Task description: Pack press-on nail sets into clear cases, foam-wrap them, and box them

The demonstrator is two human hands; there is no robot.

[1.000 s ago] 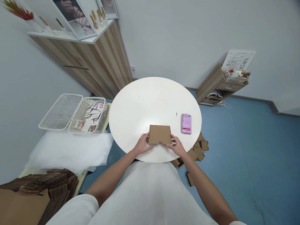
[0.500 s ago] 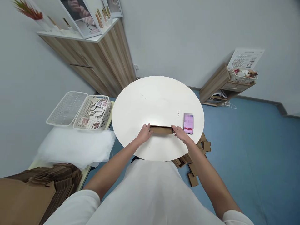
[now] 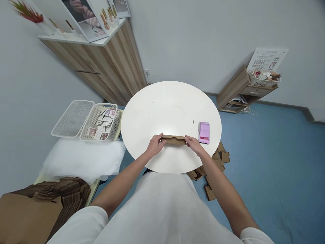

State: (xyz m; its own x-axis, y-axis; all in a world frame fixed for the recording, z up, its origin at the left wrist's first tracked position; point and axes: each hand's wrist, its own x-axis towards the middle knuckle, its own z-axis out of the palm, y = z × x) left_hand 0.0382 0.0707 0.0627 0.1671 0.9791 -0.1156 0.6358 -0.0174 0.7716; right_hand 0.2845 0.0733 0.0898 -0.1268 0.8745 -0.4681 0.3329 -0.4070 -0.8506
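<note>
One left hand (image 3: 154, 145): grip grasping the cardboard box (image 3: 174, 141) by its left end; press evenly, no squashing.
Cardboard box: between both hands, over the near half of the white surface (image 3: 172, 101); touching or lifted, can't tell. Notched flap (image 3: 167, 137) probably being folded; keep corners square.
Right hand (image 3: 194, 144): grip grasping right end; best kept level with left.
Box interior: hard to make out.
Phone (image 3: 204, 133): screen pixelated.
Floor boxes (image 3: 224, 157): partly hidden by right forearm (image 3: 218, 179).
</note>
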